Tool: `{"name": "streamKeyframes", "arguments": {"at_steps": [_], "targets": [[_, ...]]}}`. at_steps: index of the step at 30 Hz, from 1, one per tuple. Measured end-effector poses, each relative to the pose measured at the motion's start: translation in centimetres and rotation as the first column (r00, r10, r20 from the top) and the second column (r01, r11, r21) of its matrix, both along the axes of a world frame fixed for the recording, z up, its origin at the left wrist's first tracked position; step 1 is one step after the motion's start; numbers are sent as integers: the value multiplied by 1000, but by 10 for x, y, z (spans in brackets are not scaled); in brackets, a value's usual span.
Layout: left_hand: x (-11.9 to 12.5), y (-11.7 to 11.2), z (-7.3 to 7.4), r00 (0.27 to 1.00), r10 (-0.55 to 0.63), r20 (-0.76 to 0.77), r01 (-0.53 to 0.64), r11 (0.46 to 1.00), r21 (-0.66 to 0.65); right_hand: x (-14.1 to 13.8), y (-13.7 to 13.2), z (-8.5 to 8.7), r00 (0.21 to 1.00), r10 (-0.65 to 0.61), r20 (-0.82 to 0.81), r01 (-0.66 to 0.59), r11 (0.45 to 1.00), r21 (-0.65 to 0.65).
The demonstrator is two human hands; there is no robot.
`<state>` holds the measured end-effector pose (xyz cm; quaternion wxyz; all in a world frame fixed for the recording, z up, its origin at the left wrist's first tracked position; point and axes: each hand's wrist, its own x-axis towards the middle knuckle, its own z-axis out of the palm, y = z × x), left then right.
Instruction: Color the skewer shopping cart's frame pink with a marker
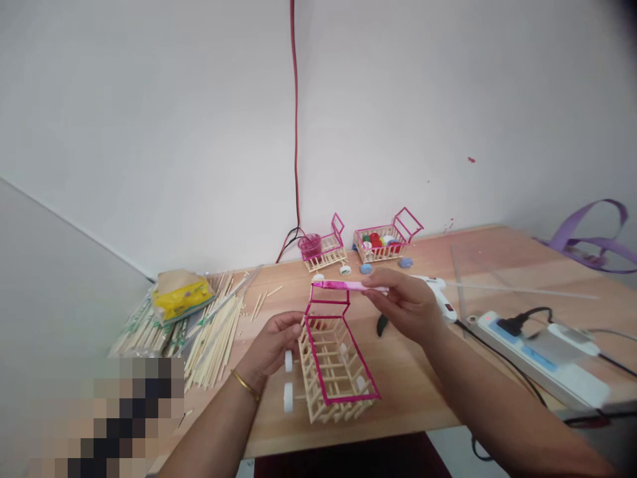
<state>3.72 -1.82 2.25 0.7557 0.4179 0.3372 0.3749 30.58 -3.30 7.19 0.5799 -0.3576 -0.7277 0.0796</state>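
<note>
My left hand (279, 343) grips the back left side of a small toy shopping cart (317, 359) built from thin wooden sticks. Magenta paint covers its top rim and raised handle frame (328, 303), while the lower sticks are bare wood. White round wheels (288, 396) stick out at its left side. Between thumb and fingers, my right hand (401, 302) pinches a paintbrush (338, 285) smeared with pink. Its tip lies at the upper left corner of the handle frame; whether it touches is hard to tell.
Behind are two similar carts, one (326, 255) by a tub of magenta paint (311, 245), the other (383, 249) holding coloured caps. Loose sticks (213, 345) and a yellow packet (183, 297) lie left. A white glue gun (442, 299), power strip (542, 358) and cables lie right.
</note>
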Motion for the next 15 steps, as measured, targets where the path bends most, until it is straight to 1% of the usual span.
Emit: {"name": "streamKeyframes", "arguments": {"at_steps": [3, 5, 11, 13, 15], "targets": [[0, 0, -1, 1000, 10, 1, -10, 1000, -7, -2, -2, 4, 997, 67, 29, -67, 998, 3], [0, 0, -1, 1000, 9, 6, -9, 1000, -7, -2, -3, 5, 996, 84, 38, -84, 996, 3], [0, 1, -2, 1000, -7, -14, 7, 1000, 9, 1, -2, 2, 999, -32, -8, 33, 999, 25], [-1, 1, -3, 1000, -9, -26, 9, 1000, 15, 1, -2, 2, 999, -33, -6, 33, 999, 29], [-1, 1, -5, 999, -12, -30, 12, 1000, 23, 1, -2, 3, 1000, -4, 5, 4, 1000, 17]]}}
